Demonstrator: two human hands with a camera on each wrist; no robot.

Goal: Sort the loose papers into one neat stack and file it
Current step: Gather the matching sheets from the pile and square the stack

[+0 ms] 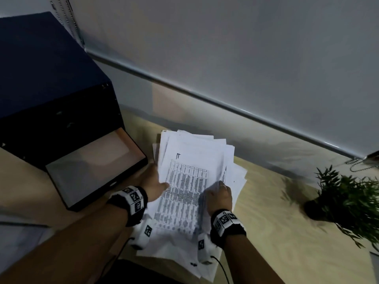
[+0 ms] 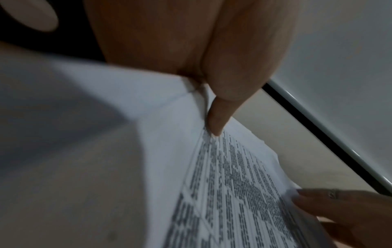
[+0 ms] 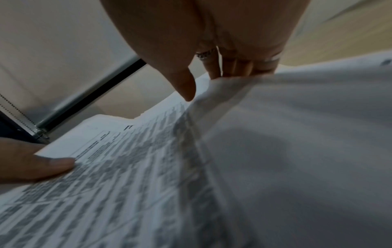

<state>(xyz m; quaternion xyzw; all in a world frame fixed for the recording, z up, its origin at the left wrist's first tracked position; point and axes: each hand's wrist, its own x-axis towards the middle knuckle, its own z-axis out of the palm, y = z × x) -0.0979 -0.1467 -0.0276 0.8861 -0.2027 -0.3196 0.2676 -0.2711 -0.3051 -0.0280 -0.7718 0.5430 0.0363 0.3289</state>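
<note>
An uneven stack of printed papers lies in the middle of the pale wooden desk, with a table of text on the top sheet. Sheets fan out at the far and right edges. My left hand grips the stack's left edge, thumb on top of the papers and fingers hidden beneath. My right hand holds the right edge and lifts some sheets; its thumb is above the papers and its fingers are behind them. A dark blue file box stands to the left with its lower drawer open.
A potted green plant stands at the right of the desk. A window blind's bottom rail runs diagonally behind the papers, with a bead chain at far right. More sheets lie under my wrists near the front edge.
</note>
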